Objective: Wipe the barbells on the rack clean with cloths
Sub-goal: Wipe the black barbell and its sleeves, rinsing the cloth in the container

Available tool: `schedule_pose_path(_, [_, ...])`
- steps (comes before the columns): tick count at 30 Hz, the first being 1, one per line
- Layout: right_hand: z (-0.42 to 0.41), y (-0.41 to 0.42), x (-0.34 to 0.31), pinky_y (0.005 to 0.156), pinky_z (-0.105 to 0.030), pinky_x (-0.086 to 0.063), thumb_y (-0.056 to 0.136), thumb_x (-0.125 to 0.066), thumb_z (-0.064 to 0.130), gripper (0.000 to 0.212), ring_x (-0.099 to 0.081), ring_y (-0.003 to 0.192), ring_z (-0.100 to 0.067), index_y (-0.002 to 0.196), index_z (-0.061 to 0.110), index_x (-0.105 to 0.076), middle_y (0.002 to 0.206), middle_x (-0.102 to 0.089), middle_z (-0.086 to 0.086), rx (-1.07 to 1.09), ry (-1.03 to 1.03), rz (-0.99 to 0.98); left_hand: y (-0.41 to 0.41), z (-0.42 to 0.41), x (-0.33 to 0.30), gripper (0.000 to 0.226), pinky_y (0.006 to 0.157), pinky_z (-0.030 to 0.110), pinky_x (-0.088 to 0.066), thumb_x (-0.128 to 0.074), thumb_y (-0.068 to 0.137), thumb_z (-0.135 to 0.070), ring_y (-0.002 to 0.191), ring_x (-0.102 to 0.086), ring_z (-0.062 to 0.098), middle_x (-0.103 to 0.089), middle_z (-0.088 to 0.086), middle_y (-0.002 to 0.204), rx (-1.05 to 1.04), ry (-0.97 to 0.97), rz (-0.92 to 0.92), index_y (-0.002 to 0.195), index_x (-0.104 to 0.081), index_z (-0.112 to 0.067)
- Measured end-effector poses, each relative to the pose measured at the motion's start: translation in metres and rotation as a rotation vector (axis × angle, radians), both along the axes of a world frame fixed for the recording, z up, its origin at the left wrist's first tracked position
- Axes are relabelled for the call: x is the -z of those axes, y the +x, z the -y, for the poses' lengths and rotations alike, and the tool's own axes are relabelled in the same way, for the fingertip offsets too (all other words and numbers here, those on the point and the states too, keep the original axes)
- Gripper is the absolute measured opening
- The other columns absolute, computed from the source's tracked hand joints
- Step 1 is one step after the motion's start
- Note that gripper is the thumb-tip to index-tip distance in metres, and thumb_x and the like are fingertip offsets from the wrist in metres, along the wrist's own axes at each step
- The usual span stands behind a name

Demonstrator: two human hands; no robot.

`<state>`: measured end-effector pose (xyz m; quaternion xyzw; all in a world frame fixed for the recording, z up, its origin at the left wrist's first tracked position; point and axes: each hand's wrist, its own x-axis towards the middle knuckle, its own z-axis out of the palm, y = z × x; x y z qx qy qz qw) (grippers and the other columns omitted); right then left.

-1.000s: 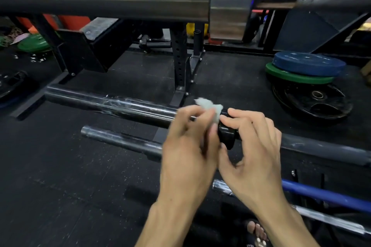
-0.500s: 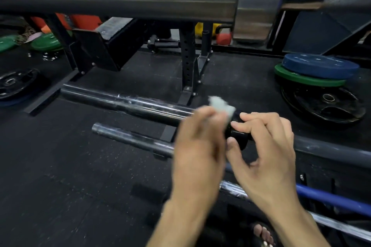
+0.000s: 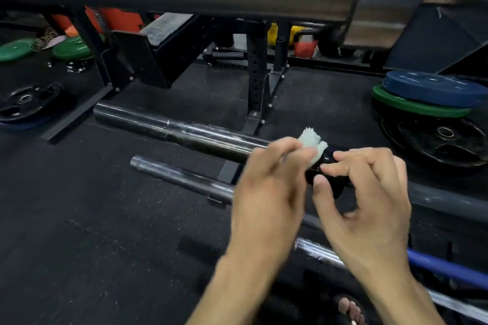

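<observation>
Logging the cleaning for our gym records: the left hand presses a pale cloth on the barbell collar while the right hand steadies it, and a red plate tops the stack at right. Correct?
Not quite: the top plate is blue, on a green plate, per the head view. The left hand does press the cloth on the collar; the right hand steadies it.

I'm in a gym, black rubber floor [image 3: 79, 258], stacked weight plates [image 3: 427, 97] far right, squat rack upright [image 3: 254, 74], barbells [image 3: 184, 132] near me.
</observation>
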<state>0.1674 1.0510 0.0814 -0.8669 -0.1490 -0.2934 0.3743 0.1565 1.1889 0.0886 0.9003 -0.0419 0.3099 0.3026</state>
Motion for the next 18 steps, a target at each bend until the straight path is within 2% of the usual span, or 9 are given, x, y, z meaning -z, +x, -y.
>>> schedule_pose_path(2, [0.004,-0.001,-0.003,0.093,-0.034,-0.037,0.088,-0.064,0.028,0.017,-0.048,0.107,-0.019,0.102,0.020,-0.067,0.111,-0.051,0.013,0.003,-0.003,-0.062,0.009,-0.038,0.002,0.026,0.096,0.036,-0.052,-0.062,0.094,-0.006,0.108,-0.063,0.017,-0.068,-0.001,0.120,-0.119,-0.023,0.018,0.114,-0.074,-0.017])
schedule_pose_path(4, [0.006,-0.002,-0.003,0.099,-0.034,-0.034,0.090,-0.060,0.038,0.039,-0.040,0.112,-0.007,0.126,0.023,-0.062,0.125,-0.044,0.016,0.036,-0.060,-0.167,0.015,-0.078,-0.002,0.025,0.094,0.038,-0.053,-0.060,0.095,-0.003,0.106,-0.065,0.017,-0.070,0.000,0.116,-0.319,-0.103,0.045,0.112,-0.075,-0.013])
schedule_pose_path(6, [0.005,0.000,-0.002,0.108,-0.032,-0.026,0.095,-0.050,0.046,0.054,-0.039,0.124,-0.009,0.143,0.020,-0.051,0.144,-0.042,0.010,0.063,-0.143,-0.225,0.018,-0.084,-0.008,0.028,0.092,0.031,-0.053,-0.057,0.098,-0.003,0.107,-0.065,0.016,-0.070,-0.002,0.118,-0.421,-0.110,0.006,0.114,-0.076,-0.015])
schedule_pose_path(7, [0.003,0.001,-0.001,0.110,-0.028,-0.021,0.098,-0.046,0.048,0.056,-0.039,0.129,-0.012,0.146,0.018,-0.048,0.148,-0.044,0.006,0.063,-0.169,-0.235,0.019,-0.071,-0.009,0.030,0.091,0.029,-0.053,-0.057,0.096,-0.001,0.107,-0.066,0.017,-0.071,-0.002,0.118,-0.400,-0.077,-0.001,0.114,-0.076,-0.016])
schedule_pose_path(11, [-0.004,0.003,-0.001,0.103,-0.028,-0.021,0.099,-0.044,0.045,0.051,-0.042,0.126,-0.020,0.140,0.016,-0.051,0.140,-0.054,0.001,0.095,-0.156,-0.216,0.000,-0.006,-0.004,0.031,0.091,0.031,-0.054,-0.064,0.094,-0.005,0.107,-0.063,0.015,-0.067,-0.004,0.122,-0.074,0.024,0.031,0.117,-0.073,-0.024])
schedule_pose_path(13, [-0.003,0.003,0.001,0.103,-0.027,-0.022,0.097,-0.049,0.043,0.049,-0.043,0.125,-0.019,0.138,0.016,-0.053,0.138,-0.055,0.002,0.095,-0.133,-0.180,0.001,-0.019,-0.002,0.032,0.093,0.030,-0.053,-0.068,0.093,-0.006,0.109,-0.062,0.013,-0.066,-0.008,0.123,-0.015,0.001,0.022,0.117,-0.073,-0.026])
schedule_pose_path(16, [0.001,-0.002,0.004,0.108,-0.021,-0.021,0.093,-0.058,0.039,0.049,-0.039,0.126,-0.009,0.136,0.016,-0.054,0.139,-0.053,0.007,0.044,-0.074,-0.148,0.010,-0.072,-0.002,0.023,0.091,0.033,-0.054,-0.062,0.097,-0.005,0.100,-0.067,0.013,-0.071,-0.004,0.112,-0.259,-0.136,0.056,0.110,-0.075,-0.019])
schedule_pose_path(18, [0.001,-0.003,0.006,0.108,-0.026,-0.026,0.088,-0.064,0.034,0.048,-0.039,0.126,-0.011,0.132,0.015,-0.056,0.137,-0.053,0.007,0.023,-0.046,-0.122,0.014,-0.089,-0.007,0.024,0.088,0.025,-0.054,-0.056,0.099,-0.006,0.095,-0.068,0.013,-0.070,-0.005,0.110,-0.380,-0.223,0.060,0.111,-0.075,-0.016])
